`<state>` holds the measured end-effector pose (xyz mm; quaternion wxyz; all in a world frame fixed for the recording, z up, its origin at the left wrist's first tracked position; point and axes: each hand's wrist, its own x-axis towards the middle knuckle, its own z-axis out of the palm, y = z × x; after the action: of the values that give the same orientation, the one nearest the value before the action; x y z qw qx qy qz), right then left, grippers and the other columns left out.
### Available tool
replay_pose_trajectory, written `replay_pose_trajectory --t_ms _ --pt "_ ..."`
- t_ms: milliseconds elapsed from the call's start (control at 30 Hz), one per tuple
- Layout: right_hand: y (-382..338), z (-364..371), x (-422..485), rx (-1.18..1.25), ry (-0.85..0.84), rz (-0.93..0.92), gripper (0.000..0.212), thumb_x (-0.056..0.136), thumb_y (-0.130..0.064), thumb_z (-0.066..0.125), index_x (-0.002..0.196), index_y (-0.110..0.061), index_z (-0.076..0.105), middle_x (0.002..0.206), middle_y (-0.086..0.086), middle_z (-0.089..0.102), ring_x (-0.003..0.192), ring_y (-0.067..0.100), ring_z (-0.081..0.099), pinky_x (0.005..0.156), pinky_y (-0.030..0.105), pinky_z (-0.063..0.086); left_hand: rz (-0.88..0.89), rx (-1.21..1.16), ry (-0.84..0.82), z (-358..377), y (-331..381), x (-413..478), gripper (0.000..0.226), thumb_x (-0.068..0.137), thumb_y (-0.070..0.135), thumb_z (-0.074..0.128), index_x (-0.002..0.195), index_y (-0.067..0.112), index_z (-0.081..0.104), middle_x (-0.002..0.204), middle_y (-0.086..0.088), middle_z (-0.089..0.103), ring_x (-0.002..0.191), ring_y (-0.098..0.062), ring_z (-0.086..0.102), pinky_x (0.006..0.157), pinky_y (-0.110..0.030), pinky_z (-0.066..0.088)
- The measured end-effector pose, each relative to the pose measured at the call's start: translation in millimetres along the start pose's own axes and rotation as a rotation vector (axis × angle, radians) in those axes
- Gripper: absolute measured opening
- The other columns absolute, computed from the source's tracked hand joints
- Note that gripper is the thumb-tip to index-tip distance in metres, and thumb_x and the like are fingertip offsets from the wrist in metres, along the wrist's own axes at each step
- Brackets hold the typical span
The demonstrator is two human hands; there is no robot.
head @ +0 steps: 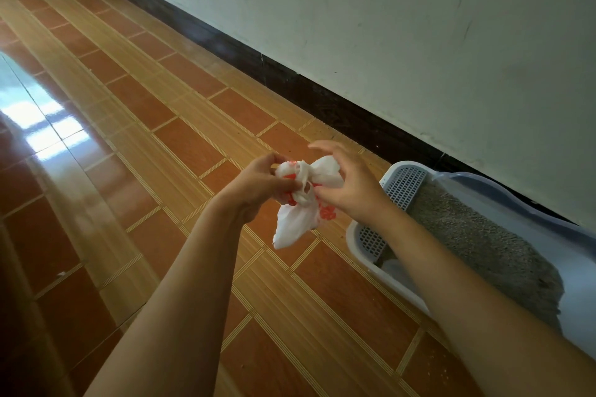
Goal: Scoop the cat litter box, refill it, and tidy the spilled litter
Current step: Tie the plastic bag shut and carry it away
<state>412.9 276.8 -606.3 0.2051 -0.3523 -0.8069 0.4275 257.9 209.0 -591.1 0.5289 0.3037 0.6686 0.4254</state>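
— Any writing to read?
— Only red print on the white plastic bag (298, 219), too crumpled to make out.
— Where's the bag?
— In the air over the tiled floor (129, 138), between both hands. The left hand (258, 182) has its fingers curled round the bag's twisted top. The right hand (348, 184) pinches the other gathered ear between thumb and forefinger, its remaining fingers spread loose above.
— How does it look?
— Small, bunched at the neck, the bottom hanging in a soft point.
— And the litter box (483, 180)?
— Just right of the hands, on the floor against the wall (387, 26), partly under the right forearm. Pale blue rim, white grid step (403, 184) at its near end, grey litter (477, 235) spread level inside.
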Motion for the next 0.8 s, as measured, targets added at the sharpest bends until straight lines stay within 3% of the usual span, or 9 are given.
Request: replay_pose_trajectory --t_ms 100,233,367,500,667,800 --pt "0.9 -1.6 6.4 -0.134 -0.121 0.026 0.062 0.083 -0.030 0.066 0.138 -0.037 0.038 0.149 0.001 0.029 0.136 0.022 0.029 0.105 0.050 0.038 0.034 0.107 -0.076 -0.6 2.0 -2.1 0.046 0.079 -0.011 0.064 0.119 0.004 0.047 0.106 -0.014 0.057 0.083 -0.020 0.063 0.069 -0.028 0.058" --pt "5.0 -2.0 10.0 -0.250 -0.119 -0.025 0.052 0.080 -0.043 0.066 0.127 -0.027 0.052 0.124 0.000 0.055 0.115 0.017 0.049 0.096 0.045 0.046 0.114 0.298 -0.091 0.4 1.7 -4.0 0.045 0.077 -0.007 0.067 0.117 0.007 0.050 0.106 -0.010 0.060 0.093 -0.021 0.064 0.074 -0.031 0.059" --pt "7.0 -1.6 9.5 -0.206 -0.077 0.000 0.038 0.082 -0.046 0.063 0.109 -0.021 0.061 0.103 -0.001 0.064 0.095 0.014 0.060 0.082 0.041 0.054 0.318 0.487 0.086 6.8 0.2 -2.5 0.028 0.076 0.002 0.071 0.102 0.009 0.062 0.096 -0.005 0.065 0.085 -0.016 0.065 0.069 -0.027 0.059" --pt "4.3 -1.5 9.5 -0.138 -0.043 0.026 0.031 0.082 -0.044 0.064 0.097 -0.016 0.065 0.088 -0.002 0.067 0.085 0.015 0.062 0.078 0.043 0.054 0.449 0.623 0.321 11.8 -7.1 2.6 0.024 0.076 0.005 0.069 0.099 0.010 0.066 0.089 -0.004 0.067 0.081 -0.016 0.064 0.069 -0.029 0.056" --pt "-2.2 0.4 8.5 -0.017 -0.013 0.043 0.030 0.082 -0.038 0.065 0.093 -0.010 0.066 0.087 0.005 0.068 0.085 0.019 0.064 0.078 0.045 0.054 0.592 0.786 0.537 19.0 -11.2 5.5 0.019 0.080 0.012 0.066 0.097 0.005 0.064 0.091 -0.004 0.059 0.076 -0.014 0.052 0.063 -0.023 0.040" --pt "-7.2 4.2 3.4 0.057 -0.022 0.055 0.030 0.082 -0.036 0.067 0.092 -0.007 0.065 0.085 0.006 0.068 0.083 0.019 0.064 0.076 0.041 0.055 0.585 0.798 0.627 23.8 -14.7 4.7 0.017 0.082 0.011 0.063 0.097 0.004 0.058 0.094 -0.005 0.056 0.075 -0.017 0.050 0.064 -0.028 0.040"
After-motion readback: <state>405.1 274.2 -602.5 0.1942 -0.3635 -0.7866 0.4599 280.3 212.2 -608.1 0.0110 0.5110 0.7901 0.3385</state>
